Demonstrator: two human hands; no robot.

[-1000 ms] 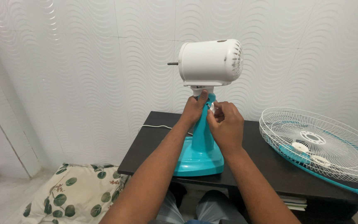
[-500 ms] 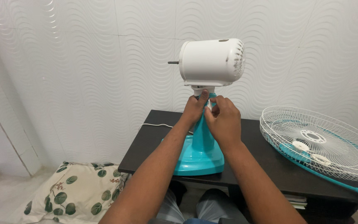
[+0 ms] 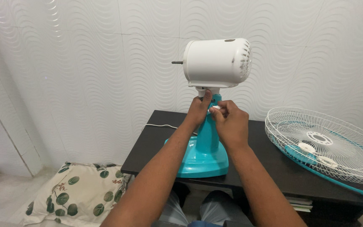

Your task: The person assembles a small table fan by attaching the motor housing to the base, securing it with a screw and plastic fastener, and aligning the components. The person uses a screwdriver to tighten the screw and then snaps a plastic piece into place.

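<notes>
**Both hands on the fan's neck, motor head bare**

Nearest us, btm of frame: our knees in grey trousers, and to the left a soft cushion [image 3: 78, 191] on the floor, cream fabric w/ dark green leaf print. Both our bare forearms run up and inward from there.

Next, the table [image 3: 269, 168]: dark, flat, matte top, straight front edge. On it stands the fan stand [image 3: 204, 147], glossy teal plastic, w/ a broad rounded-square base and a tapering column rising from the centre.

Our left hand [image 3: 198, 111] is wrapped round the top of the column, thumb pointing up against the white neck piece, closed firmly on the stand. Our right hand [image 3: 231, 124] sits just beside it, fingertips pinched together on a small white part [image 3: 215, 108] at the neck; what the part is, we can't tell.

On the table's right side lies the fan guard [image 3: 328, 145], a round white wire cage w/ thin radial spokes, teal rim, tilted flat-ish, overhanging the edge.

Above the hands: motor housing [image 3: 217, 62], smooth white plastic drum, vent slots at the rear, short metal shaft sticking out left. A thin white cord [image 3: 158, 126] trails across the table's back-left.

Farthest: wall [image 3: 64, 63] of white tiles w/ embossed wavy ridges.
</notes>
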